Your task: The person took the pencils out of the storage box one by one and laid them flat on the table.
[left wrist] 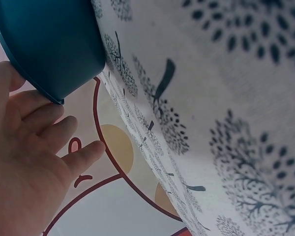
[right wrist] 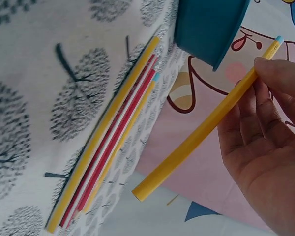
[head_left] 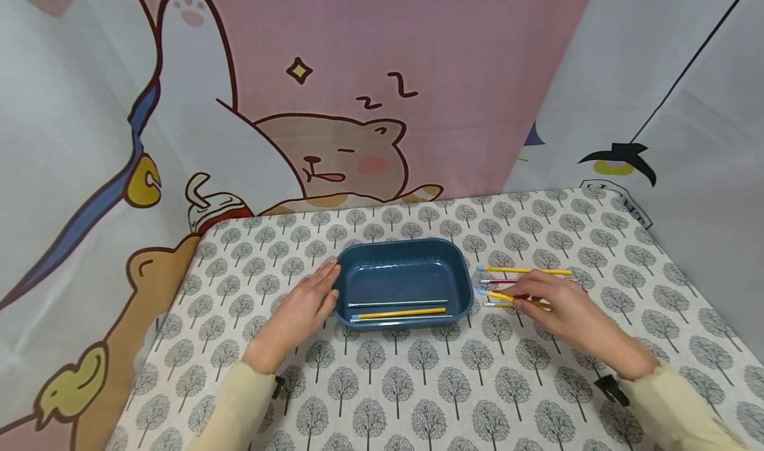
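Observation:
My right hand (head_left: 555,302) pinches a yellow pencil (right wrist: 201,128) between thumb and fingers, raised off the cloth. The pencil has a blue eraser end and a flat, unsharpened other end. Below it on the cloth lie a yellow pencil (right wrist: 103,135), red pencils (right wrist: 120,137) and another yellow one (right wrist: 132,118), side by side. At the left end of a dark blue tray (head_left: 406,244), my left hand (head_left: 307,305) rests its extended fingers and thumb against the rim. Inside the tray, along its near side, are a yellow pencil (head_left: 400,313) and thin silvery pencils (head_left: 396,303).
A tree-printed cloth (head_left: 394,385) covers the table under everything. Behind it hangs a pink and white curtain (head_left: 477,73) with cartoon animals, and a pale curtain (head_left: 716,139) closes off the right side.

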`<state>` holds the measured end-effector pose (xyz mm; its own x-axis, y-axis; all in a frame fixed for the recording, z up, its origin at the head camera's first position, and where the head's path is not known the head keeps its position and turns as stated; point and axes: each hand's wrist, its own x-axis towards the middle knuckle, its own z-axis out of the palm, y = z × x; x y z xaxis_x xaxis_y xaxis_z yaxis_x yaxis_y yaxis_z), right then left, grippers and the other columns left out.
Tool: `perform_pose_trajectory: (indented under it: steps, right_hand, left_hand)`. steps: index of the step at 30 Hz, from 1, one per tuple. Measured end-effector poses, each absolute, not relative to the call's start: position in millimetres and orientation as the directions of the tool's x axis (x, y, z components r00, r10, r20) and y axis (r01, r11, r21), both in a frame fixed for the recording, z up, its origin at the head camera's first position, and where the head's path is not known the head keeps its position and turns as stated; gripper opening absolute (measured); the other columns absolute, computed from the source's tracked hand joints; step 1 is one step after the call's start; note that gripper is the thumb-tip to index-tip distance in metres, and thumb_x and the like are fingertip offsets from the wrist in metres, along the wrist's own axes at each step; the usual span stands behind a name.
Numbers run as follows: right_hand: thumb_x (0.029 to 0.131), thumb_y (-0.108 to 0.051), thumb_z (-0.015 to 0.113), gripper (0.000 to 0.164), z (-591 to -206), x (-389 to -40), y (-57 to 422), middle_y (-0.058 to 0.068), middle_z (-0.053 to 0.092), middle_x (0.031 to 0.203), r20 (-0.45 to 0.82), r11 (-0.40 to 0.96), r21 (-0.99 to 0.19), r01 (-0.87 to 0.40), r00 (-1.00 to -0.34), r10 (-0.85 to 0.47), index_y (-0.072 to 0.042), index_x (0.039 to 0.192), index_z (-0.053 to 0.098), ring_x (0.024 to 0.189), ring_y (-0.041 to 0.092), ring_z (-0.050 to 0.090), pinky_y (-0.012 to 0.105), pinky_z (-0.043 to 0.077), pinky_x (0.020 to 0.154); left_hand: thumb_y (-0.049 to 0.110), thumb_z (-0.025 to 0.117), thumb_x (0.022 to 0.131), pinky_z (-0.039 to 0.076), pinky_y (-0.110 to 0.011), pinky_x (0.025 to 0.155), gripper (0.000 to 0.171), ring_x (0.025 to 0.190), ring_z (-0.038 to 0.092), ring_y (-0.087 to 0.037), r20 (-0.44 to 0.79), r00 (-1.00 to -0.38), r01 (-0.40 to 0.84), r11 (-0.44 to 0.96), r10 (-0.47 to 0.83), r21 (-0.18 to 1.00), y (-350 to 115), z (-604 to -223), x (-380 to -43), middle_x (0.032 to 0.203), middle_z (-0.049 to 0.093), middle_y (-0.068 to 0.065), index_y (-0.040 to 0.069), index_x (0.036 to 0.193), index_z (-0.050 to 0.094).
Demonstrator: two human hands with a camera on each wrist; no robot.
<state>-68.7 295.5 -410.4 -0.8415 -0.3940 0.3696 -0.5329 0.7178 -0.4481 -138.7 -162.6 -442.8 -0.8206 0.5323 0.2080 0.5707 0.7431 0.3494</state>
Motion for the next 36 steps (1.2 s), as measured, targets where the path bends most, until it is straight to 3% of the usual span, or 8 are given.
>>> perform_pose_trajectory:
  steps: [5,10,18,36]
  right_hand:
    - [0.08,0.005,0.083,0.035,-415,-66,301,0.001,0.072,0.113,0.374,0.731,-0.427,-0.532,-0.84,-0.392,-0.016,0.108,0.079,0.087,0.005,0.064,0.024,0.055,0.062]
    - [0.078,0.006,0.084,0.034,-421,-66,306,-0.004,0.073,0.106,0.382,0.737,-0.409,-0.538,-0.834,-0.397,-0.017,0.103,0.079,0.084,0.003,0.063,0.023,0.056,0.063]
    - [0.08,0.005,0.084,0.034,-430,-63,311,-0.007,0.072,0.108,0.343,0.769,-0.383,-0.512,-0.852,-0.396,-0.015,0.108,0.08,0.091,0.006,0.065,0.028,0.06,0.071]
    - [0.078,0.005,0.084,0.032,-449,-72,316,-0.008,0.07,0.1,0.315,0.771,-0.349,-0.533,-0.842,-0.439,-0.015,0.102,0.081,0.083,0.002,0.061,0.027,0.059,0.067]
  left_hand:
    - [0.02,0.056,0.108,0.037,-0.06,0.118,0.052,0.148,0.04,-0.035,0.215,-0.818,0.574,0.74,0.533,0.35,-162,-443,-139,0.162,0.039,-0.017,-0.003,0.153,0.046]
    - [0.021,0.056,0.108,0.037,-0.059,0.118,0.052,0.148,0.04,-0.035,0.205,-0.823,0.567,0.744,0.53,0.354,-162,-442,-139,0.164,0.035,-0.013,-0.002,0.154,0.045]
    - [0.02,0.056,0.108,0.037,-0.059,0.118,0.052,0.148,0.041,-0.034,0.201,-0.824,0.565,0.747,0.529,0.351,-163,-442,-139,0.164,0.035,-0.012,-0.001,0.154,0.046]
    - [0.02,0.056,0.108,0.038,-0.059,0.117,0.052,0.148,0.041,-0.034,0.209,-0.821,0.57,0.744,0.531,0.349,-162,-445,-140,0.164,0.035,-0.013,-0.002,0.154,0.045]
